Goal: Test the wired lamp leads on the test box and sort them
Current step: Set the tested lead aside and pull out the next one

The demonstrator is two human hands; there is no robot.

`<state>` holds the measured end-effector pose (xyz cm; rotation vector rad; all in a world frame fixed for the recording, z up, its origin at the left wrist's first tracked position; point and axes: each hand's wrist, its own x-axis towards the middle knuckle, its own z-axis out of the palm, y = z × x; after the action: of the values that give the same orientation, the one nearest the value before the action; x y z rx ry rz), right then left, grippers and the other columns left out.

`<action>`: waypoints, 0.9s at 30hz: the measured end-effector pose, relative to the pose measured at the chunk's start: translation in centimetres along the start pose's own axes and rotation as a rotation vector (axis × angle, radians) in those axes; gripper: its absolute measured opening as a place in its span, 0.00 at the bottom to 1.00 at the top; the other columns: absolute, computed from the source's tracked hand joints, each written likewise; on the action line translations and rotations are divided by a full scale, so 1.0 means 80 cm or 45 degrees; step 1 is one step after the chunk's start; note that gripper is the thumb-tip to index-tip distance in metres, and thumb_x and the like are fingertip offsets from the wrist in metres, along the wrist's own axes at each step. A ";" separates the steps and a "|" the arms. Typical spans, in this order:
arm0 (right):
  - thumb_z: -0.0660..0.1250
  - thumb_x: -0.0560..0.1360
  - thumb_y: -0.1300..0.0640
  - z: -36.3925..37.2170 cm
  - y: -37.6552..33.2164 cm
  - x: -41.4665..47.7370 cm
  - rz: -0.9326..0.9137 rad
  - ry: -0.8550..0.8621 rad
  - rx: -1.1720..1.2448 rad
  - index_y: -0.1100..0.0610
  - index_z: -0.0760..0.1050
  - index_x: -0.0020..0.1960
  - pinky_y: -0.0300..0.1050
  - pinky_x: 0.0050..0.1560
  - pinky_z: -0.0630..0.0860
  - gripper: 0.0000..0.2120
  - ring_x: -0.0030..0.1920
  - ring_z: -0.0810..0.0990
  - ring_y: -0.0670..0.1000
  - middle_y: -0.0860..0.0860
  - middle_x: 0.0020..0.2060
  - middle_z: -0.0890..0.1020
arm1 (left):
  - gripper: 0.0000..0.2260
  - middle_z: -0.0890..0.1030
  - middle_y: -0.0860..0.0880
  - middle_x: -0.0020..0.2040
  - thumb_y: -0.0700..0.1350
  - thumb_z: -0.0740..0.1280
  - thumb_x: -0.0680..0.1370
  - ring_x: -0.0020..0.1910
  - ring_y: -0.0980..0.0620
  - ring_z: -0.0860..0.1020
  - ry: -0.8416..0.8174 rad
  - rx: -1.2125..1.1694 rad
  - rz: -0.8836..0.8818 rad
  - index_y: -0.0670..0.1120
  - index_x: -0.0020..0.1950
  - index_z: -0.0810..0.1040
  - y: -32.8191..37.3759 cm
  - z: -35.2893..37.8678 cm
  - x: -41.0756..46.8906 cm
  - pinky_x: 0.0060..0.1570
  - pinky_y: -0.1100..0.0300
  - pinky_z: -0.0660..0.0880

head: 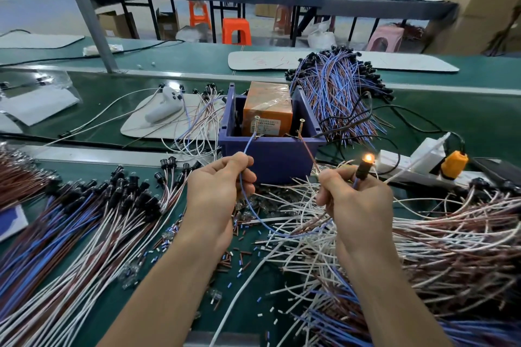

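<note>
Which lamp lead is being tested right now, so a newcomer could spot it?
Start at the blue box in the middle of the green bench. Just right of its front wall, the right hand holds a black lamp socket. Its bulb glows orange; no other lamp on the bench is lit.

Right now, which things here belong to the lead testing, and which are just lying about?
Job: left hand pinching blue lead; right hand holding lit lamp and brown lead; blue test box.
Lying about: white controller, orange stools, insulation scraps.
</note>
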<state>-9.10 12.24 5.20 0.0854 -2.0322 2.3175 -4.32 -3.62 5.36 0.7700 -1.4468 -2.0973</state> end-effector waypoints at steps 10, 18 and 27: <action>0.71 0.74 0.66 0.005 -0.021 -0.009 0.064 -0.407 -0.091 0.50 0.80 0.30 0.40 0.29 0.67 0.17 0.27 0.72 0.52 0.53 0.24 0.77 | 0.10 0.81 0.49 0.31 0.43 0.72 0.79 0.30 0.57 0.77 -0.251 0.078 0.048 0.50 0.39 0.89 0.003 0.005 -0.024 0.35 0.67 0.76; 0.67 0.80 0.62 -0.016 -0.072 -0.037 0.341 -0.595 -0.025 0.60 0.81 0.45 0.35 0.24 0.64 0.07 0.24 0.67 0.47 0.58 0.32 0.82 | 0.08 0.81 0.49 0.31 0.47 0.73 0.75 0.30 0.56 0.77 -0.424 0.026 -0.014 0.48 0.37 0.89 0.029 0.005 -0.042 0.34 0.65 0.77; 0.58 0.85 0.59 -0.207 -0.132 -0.048 0.290 -0.114 -0.358 0.66 0.80 0.47 0.41 0.29 0.81 0.16 0.32 0.85 0.56 0.63 0.37 0.86 | 0.13 0.84 0.48 0.30 0.48 0.72 0.79 0.24 0.56 0.76 -0.674 0.969 0.217 0.53 0.34 0.87 0.019 0.027 -0.090 0.27 0.66 0.73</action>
<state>-4.48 29.97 13.15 -0.0595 -2.5100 2.1502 -0.41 2.06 8.71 0.3044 -2.5624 -1.6592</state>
